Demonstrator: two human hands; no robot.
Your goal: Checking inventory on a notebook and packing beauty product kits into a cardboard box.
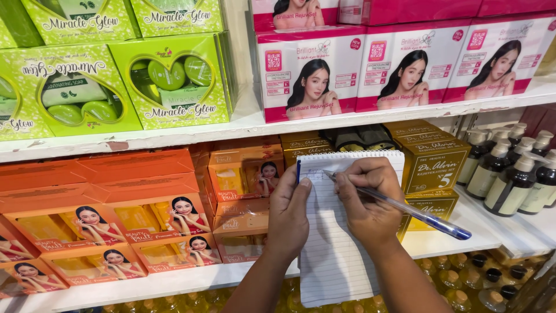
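On the far left, the upper shelf (174, 134) carries green boxes (174, 81) with heart-shaped windows, and below them orange boxes (133, 197) stand in rows on the lower shelf (174, 281). In the middle, the left hand (288, 217) supports a spiral notepad (333, 255) from its left edge; the thumb lies on the lined paper and the other fingers go behind the pad, so this grip is closed around the pad. The pad is held upright in the air in front of the lower shelf and it does not rest on anything. Just beside, the right hand (366, 200) has a narrow writing grip on a blue pen (405, 208), whose tip touches the paper near the top of the page, close to the left thumb. The page below the tip looks blank, so I judge that the writing is only at its beginning. The next move calls for a steady pad and small strokes of the pen along the line. Further right, pink and white boxes (405, 69) fill the upper shelf, golden boxes (434, 159) stand behind the right hand, and dark pump bottles (509, 179) stand at the far right.
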